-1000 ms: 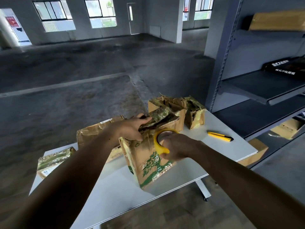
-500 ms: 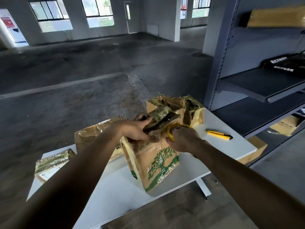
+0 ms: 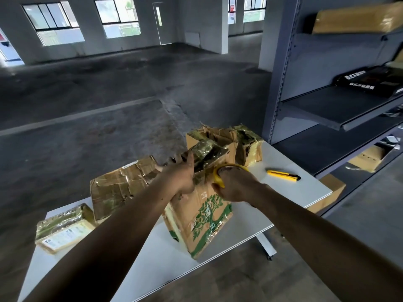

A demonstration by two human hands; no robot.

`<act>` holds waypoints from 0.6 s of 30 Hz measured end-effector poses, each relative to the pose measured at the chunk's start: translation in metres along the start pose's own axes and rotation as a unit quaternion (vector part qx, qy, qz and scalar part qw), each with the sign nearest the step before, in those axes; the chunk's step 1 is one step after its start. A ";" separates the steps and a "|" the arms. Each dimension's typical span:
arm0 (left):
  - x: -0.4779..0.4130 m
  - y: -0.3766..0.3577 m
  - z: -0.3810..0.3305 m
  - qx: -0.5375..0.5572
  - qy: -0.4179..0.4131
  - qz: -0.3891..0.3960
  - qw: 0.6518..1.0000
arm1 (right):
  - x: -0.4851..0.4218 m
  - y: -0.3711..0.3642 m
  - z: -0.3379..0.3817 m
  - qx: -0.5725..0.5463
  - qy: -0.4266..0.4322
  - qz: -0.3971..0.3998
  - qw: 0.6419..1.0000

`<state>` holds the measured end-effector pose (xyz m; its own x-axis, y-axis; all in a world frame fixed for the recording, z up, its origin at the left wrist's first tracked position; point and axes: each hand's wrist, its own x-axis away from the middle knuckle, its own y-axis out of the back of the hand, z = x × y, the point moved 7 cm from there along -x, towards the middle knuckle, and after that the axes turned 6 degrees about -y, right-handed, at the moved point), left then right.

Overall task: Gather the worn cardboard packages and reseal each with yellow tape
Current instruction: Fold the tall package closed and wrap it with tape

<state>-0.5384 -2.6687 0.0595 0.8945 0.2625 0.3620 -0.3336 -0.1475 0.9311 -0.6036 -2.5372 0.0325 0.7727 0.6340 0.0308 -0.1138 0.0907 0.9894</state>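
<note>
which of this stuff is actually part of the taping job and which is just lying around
Job: tree-print box; left hand pressing its top; right hand gripping the yellow tape roll; flat worn package; small labelled package; torn boxes behind.
Lying about: yellow knife on the table, untouched; grey shelving; black package on it.

Hidden and unreadable
The right hand (image 3: 235,186) covers most of the tape roll (image 3: 218,178); far left of the left hand (image 3: 182,175), the small package (image 3: 54,221) carries a label (image 3: 65,235) whose print is too small to read.
</note>
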 end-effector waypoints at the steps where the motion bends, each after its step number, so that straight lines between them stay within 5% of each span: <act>1: -0.002 0.003 -0.002 -0.002 0.005 -0.012 1.000 | 0.000 -0.003 0.001 0.007 0.011 0.012 1.000; 10: -0.033 0.004 -0.015 -0.005 0.075 -0.024 0.997 | 0.009 -0.020 -0.004 0.007 0.035 0.140 0.990; 18: -0.042 0.007 -0.015 0.011 -0.012 -0.084 0.996 | 0.014 -0.002 0.001 0.055 0.083 0.080 0.992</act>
<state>-0.5827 -2.6664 0.0513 0.9442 0.2623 0.1993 -0.1719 -0.1238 0.9773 -0.5917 -2.5288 0.0315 0.6351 0.7527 0.1737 -0.1499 -0.1005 0.9836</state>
